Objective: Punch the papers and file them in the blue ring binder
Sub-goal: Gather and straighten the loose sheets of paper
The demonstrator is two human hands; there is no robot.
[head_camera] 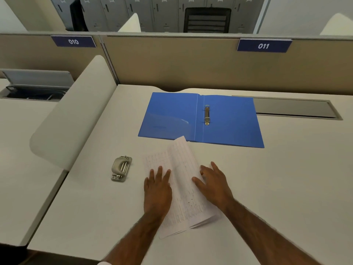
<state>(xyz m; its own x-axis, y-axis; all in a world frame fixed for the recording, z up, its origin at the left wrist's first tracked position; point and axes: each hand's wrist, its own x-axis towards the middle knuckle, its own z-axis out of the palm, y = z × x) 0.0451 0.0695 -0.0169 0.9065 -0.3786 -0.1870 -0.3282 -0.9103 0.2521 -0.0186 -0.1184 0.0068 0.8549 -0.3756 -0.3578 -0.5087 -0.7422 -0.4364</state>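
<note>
White table carries everything. Largest on it, the blue ring binder lies open flat, its rings apparently closed. Nearer, the papers sit skewed and fanned, their far corner touching the binder's edge. Left hand presses flat on them, grip open; right hand rests at their right edge, fingers spread, clasping nothing. The metal punch waits just left. Uneven sheets could punch misaligned holes.

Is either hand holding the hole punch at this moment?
No, the hole punch sits alone on the desk, while the left hand and right hand rest on the papers.
</note>
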